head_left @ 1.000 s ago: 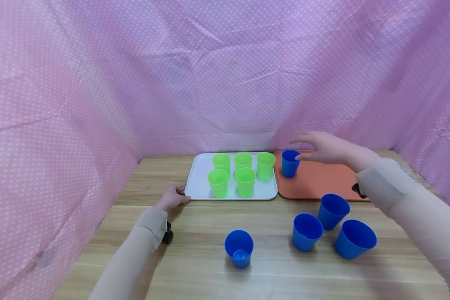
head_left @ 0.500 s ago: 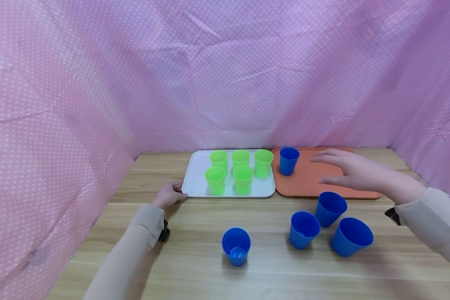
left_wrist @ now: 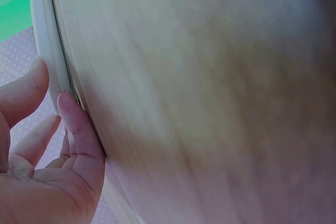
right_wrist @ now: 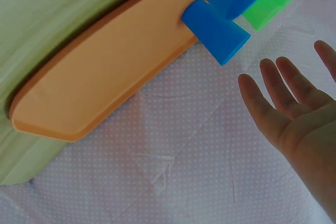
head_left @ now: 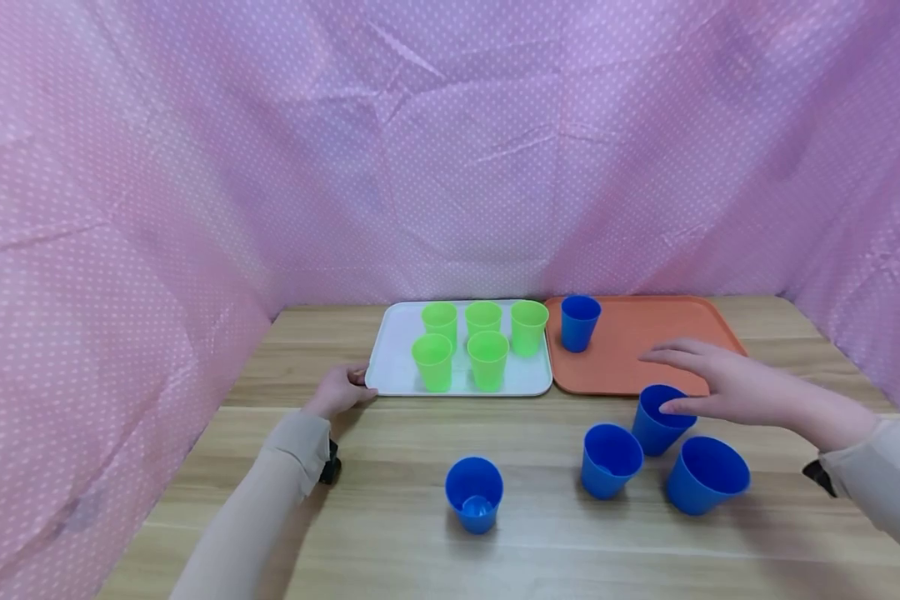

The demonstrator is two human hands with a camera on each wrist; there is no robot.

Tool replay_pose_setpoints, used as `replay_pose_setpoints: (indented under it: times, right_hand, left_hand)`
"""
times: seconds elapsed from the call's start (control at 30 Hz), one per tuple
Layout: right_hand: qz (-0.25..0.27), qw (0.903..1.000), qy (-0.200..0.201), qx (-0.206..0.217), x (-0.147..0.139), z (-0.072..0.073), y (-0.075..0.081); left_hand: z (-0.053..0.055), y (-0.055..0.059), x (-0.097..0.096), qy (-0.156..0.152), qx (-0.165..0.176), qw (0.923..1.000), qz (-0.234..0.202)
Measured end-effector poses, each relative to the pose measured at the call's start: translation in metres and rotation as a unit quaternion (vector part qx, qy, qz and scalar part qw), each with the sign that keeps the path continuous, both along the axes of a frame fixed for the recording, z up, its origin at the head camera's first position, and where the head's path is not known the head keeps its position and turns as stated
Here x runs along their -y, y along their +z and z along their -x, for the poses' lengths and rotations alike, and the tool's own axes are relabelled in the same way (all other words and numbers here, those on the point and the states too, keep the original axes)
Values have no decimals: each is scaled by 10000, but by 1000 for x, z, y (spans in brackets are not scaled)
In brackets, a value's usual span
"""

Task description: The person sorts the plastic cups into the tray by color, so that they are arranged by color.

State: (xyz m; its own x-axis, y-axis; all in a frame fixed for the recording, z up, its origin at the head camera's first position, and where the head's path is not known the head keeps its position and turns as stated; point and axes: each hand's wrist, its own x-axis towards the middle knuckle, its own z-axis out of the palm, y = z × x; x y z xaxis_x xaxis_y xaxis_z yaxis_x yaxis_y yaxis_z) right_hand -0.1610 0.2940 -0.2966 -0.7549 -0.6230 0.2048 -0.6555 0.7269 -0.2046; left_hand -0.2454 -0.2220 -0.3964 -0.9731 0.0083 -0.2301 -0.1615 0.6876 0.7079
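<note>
My left hand [head_left: 339,392] holds the near left corner of the white tray [head_left: 390,375]. In the left wrist view, the thumb lies against the tray's rim [left_wrist: 46,40] and the fingertips are at its underside. Several green cups [head_left: 487,362] stand upright on that tray. My right hand [head_left: 735,385] hovers with spread, nearly straight fingers over a blue cup [head_left: 654,429], its thumb above the cup's mouth. Close by stand a second blue cup [head_left: 607,467] and a third blue cup [head_left: 701,483]. The right wrist view shows the right hand [right_wrist: 299,108] holding nothing.
An orange tray [head_left: 645,350] adjoins the white tray's right side, with one blue cup [head_left: 579,325] at its left end. Another blue cup [head_left: 474,500] stands alone at the front of the wooden table [head_left: 375,517]. Pink dotted cloth [head_left: 450,208] hangs behind and at both sides.
My right hand has moved away from the blue cup on the orange tray, rightward and nearer, to above the front blue cups. The left hand has kept its place on the white tray.
</note>
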Motion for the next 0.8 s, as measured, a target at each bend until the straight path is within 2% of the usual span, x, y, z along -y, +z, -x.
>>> replay_pose_setpoints:
  times: [0.13,0.4,0.8]
  right_hand:
    - [-29,9999,94,20,-2,-2,-8]
    - [-104,9986,294,-422,-6,-5,-26]
    - [-103,9989,200,-407,-10,-7,-40]
  left_hand:
    - [-3,1,-1,68,51,10000,13]
    - [-3,-1,-1,74,-11,10000,-30]
    - [-3,1,0,107,-56,9999,-24]
